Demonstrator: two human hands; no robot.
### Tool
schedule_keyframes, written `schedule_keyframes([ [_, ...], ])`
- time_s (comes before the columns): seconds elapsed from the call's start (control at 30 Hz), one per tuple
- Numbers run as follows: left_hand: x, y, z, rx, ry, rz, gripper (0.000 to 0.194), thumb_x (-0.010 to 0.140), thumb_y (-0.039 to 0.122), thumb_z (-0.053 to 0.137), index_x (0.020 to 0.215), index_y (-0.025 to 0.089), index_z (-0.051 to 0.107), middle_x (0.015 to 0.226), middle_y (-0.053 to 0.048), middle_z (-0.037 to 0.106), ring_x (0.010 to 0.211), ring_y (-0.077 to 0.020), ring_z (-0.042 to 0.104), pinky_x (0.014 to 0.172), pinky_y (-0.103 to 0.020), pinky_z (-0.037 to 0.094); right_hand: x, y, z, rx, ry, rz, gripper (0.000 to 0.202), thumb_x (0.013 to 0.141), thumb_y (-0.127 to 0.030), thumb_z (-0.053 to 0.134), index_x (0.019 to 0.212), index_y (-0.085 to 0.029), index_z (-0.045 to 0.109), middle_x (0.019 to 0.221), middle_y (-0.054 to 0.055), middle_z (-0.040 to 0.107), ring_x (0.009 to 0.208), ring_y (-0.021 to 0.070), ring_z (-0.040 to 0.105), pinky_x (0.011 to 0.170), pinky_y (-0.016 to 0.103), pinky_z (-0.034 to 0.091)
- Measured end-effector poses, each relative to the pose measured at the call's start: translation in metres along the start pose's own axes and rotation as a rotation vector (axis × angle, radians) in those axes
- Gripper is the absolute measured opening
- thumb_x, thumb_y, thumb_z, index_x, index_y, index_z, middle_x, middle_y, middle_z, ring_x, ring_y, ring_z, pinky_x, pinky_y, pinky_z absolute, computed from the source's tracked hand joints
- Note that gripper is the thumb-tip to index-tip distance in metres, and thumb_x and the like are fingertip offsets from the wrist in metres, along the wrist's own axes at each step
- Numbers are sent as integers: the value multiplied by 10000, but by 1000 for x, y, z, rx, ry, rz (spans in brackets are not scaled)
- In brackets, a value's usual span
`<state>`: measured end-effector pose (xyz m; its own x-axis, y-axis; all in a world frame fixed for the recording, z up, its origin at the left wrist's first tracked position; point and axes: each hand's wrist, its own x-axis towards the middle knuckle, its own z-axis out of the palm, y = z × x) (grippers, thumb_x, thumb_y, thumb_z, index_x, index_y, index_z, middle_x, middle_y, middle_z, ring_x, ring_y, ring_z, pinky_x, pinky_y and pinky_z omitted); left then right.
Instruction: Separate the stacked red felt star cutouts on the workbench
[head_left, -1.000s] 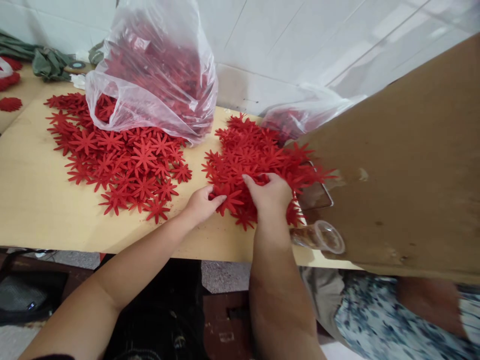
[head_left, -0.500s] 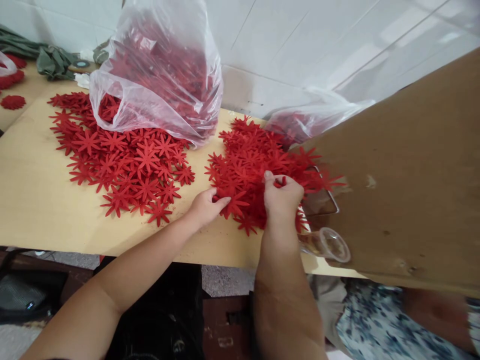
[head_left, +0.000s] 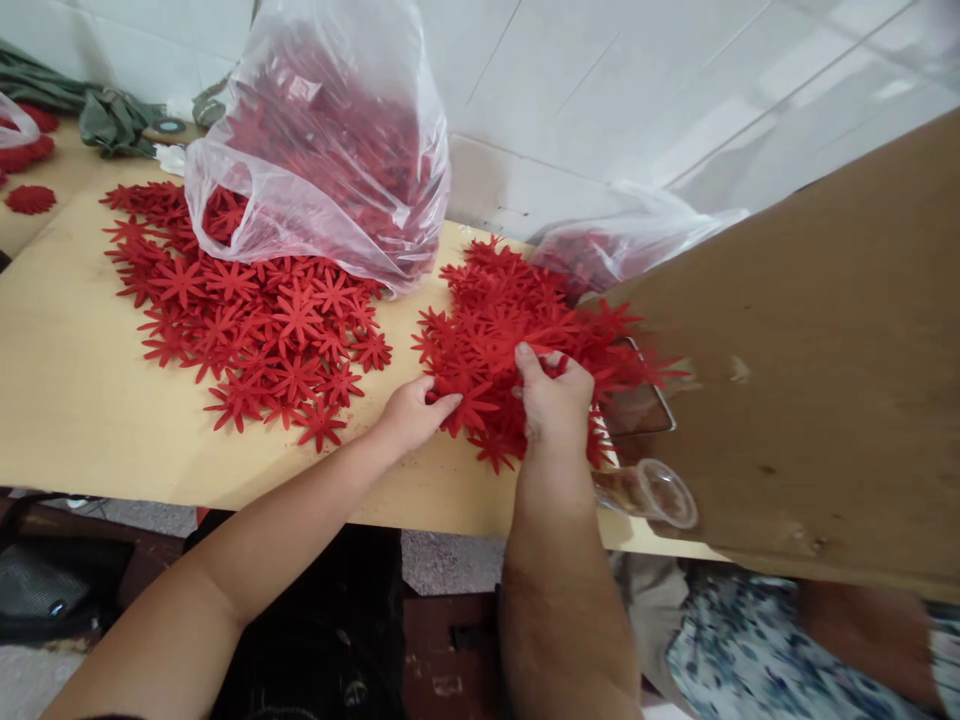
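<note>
A heap of red flower-shaped cutouts with narrow petals lies under both hands. My left hand is at the near left edge of this heap, its thumb and fingers closed on the petals of one red flower cutout. Over the heap's near right side, my right hand has curled fingers, with red petals showing between thumb and fingers. Its fingers partly hide what it grips. To the left spreads a larger heap of the same red cutouts.
A clear plastic bag full of red cutouts stands behind the left heap. At right, a brown board rises beside a clear plastic cup lying on its side and a metal-edged object. Another person's patterned clothing shows below.
My right hand has shifted slightly left over the heap, its thumb a little more raised. My left hand stays at the same flower cutout. The view has moved very slightly.
</note>
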<state>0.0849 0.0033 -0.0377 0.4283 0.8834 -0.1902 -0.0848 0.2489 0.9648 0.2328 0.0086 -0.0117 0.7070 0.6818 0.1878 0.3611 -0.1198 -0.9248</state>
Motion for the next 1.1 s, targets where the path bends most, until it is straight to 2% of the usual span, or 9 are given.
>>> schedule_keyframes([
  [0.1,0,0,-1,14,0,-6,133,731,228,544,798,113,551,667,1,563,552,-57,454,587,-218,395,3,1,2,-35,60,-17,393,591,-531,583,514,-226,348,461,-72,296,434,81,313,431,267,346],
  [0.33,1,-3,0,12,7,10,149,723,245,549,797,116,560,691,-10,576,575,-70,471,604,-233,396,5,-6,5,-43,37,-79,377,518,-532,631,565,-215,432,548,-39,440,515,111,426,536,292,405],
  [0.47,0,-1,0,5,6,-9,131,725,232,544,787,117,552,673,2,558,561,-63,456,607,-231,394,11,-5,8,-76,100,-56,382,621,-547,554,525,-216,391,494,-44,395,494,108,413,540,291,399],
  [0.57,-1,1,0,3,7,-11,120,726,223,542,777,114,547,661,7,543,552,-58,445,600,-225,387,16,-3,7,-91,145,-61,366,693,-549,479,584,-200,467,551,1,502,566,142,499,598,316,433],
  [0.63,-1,2,-1,-1,8,-8,123,728,221,540,782,111,546,667,3,544,552,-58,446,594,-224,386,12,-3,3,-55,131,-101,361,701,-528,488,715,-172,544,663,34,580,645,157,553,671,338,453],
  [0.73,1,0,0,-34,9,-14,143,732,226,539,809,106,549,698,-17,571,568,-66,464,602,-232,398,-9,-8,-4,-20,19,-171,390,660,-495,567,849,-154,586,766,47,618,711,157,582,757,361,453],
  [0.87,2,-3,0,-102,-9,31,177,736,251,541,845,112,558,770,-44,610,617,-80,506,666,-257,419,-39,-14,-7,-27,-237,-114,385,598,-476,641,808,-154,618,779,51,634,724,150,579,771,351,457],
  [1.0,0,-2,-2,-29,28,87,198,728,304,546,807,123,564,762,-38,602,649,-97,517,703,-276,415,-46,-15,-7,21,-261,-76,363,594,-479,648,767,-162,617,762,37,629,721,141,572,778,337,454],
  [1.1,1,-2,-3,-38,67,69,180,723,298,547,787,129,547,733,-25,584,630,-93,499,681,-270,413,-46,-15,-9,11,-413,-34,343,604,-454,652,801,-174,628,762,26,629,711,135,566,759,322,454],
])
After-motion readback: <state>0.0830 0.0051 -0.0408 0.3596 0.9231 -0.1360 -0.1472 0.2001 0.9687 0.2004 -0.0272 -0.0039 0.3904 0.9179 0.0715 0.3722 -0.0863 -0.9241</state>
